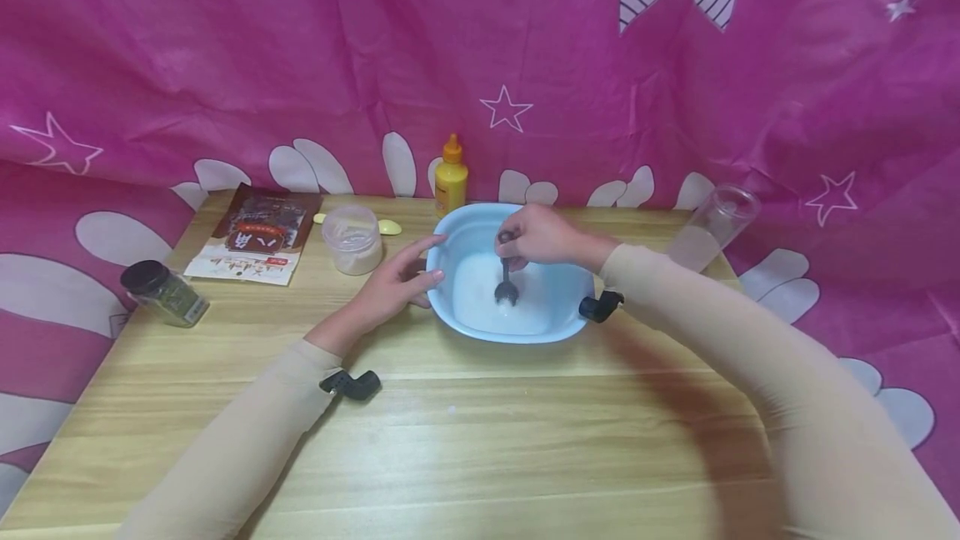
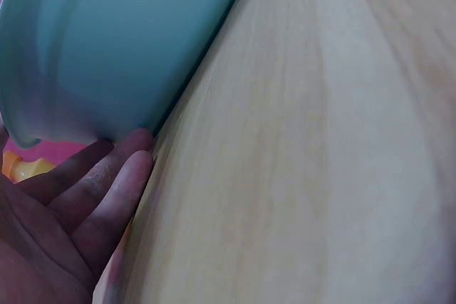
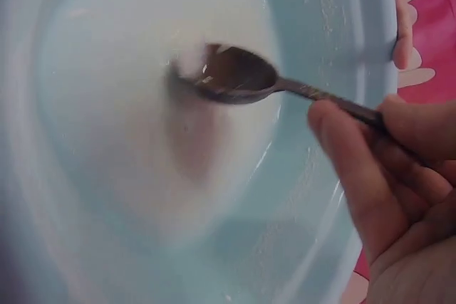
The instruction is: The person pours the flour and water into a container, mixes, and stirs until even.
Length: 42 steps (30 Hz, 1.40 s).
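A light blue bowl (image 1: 457, 315) sits mid-table, holding a white liquid or powder (image 1: 480, 290). My right hand (image 1: 543, 236) pinches the handle of a dark spoon (image 1: 506, 277), whose tip stands in the white contents. In the right wrist view the spoon (image 3: 239, 76) has its bowl dipped in the white mass (image 3: 142, 119), gripped by my fingers (image 3: 356, 176). My left hand (image 1: 397, 282) rests with straight fingers against the bowl's left side; in the left wrist view its fingers (image 2: 107, 183) touch the bowl's outer wall (image 2: 121, 40).
On the wooden table (image 1: 450, 440) stand a yellow squeeze bottle (image 1: 451, 176), a lidded translucent tub (image 1: 352, 237), a brown-and-white packet (image 1: 258, 233), a dark-lidded spice jar (image 1: 162, 292) and a clear tumbler (image 1: 712, 226). A pink patterned cloth hangs behind.
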{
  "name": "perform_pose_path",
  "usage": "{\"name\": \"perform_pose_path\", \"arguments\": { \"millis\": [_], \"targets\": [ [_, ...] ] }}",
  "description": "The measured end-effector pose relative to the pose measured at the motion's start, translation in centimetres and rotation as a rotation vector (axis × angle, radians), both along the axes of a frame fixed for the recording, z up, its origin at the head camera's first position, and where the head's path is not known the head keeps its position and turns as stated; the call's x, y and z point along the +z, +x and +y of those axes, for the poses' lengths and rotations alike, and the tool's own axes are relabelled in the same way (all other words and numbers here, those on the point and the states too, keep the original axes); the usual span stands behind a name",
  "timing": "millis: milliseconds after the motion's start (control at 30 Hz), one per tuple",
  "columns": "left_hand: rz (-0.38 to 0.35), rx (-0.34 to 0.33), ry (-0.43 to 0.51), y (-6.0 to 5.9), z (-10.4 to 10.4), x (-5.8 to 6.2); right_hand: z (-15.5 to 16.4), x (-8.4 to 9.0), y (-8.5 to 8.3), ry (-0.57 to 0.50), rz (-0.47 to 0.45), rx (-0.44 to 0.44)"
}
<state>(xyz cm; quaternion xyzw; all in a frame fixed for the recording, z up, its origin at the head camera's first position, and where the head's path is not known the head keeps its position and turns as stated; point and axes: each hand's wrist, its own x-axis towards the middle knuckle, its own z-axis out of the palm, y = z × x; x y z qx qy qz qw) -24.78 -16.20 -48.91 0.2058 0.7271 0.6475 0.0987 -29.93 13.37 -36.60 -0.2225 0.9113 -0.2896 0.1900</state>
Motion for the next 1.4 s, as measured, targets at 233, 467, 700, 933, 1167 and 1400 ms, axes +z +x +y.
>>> {"name": "perform_pose_path", "arguments": {
  "millis": [233,467,700,933,1167,1400],
  "targets": [
    [0.004,-0.002,-0.006,0.0,0.0,0.0,0.2,-0.4,-0.3,-0.088,0.077,-0.126],
    [0.006,-0.003,-0.01,0.0,0.0,0.1,0.4,-0.4,-0.4,-0.073,0.16,-0.152],
    [0.0,-0.003,-0.019,0.2,-0.1,0.0,-0.4,-0.9,0.0,-0.165,0.028,-0.052],
    [-0.011,-0.002,-0.012,0.2,0.0,0.2,0.3,-0.6,0.0,-0.137,-0.175,0.047],
    [-0.011,0.003,-0.026,0.0,0.0,0.2,1.1,-0.1,-0.9,0.015,0.092,-0.081],
    [-0.003,0.003,-0.023,0.1,0.1,0.1,0.2,-0.4,-0.6,-0.099,0.081,-0.065]
  ]
}}
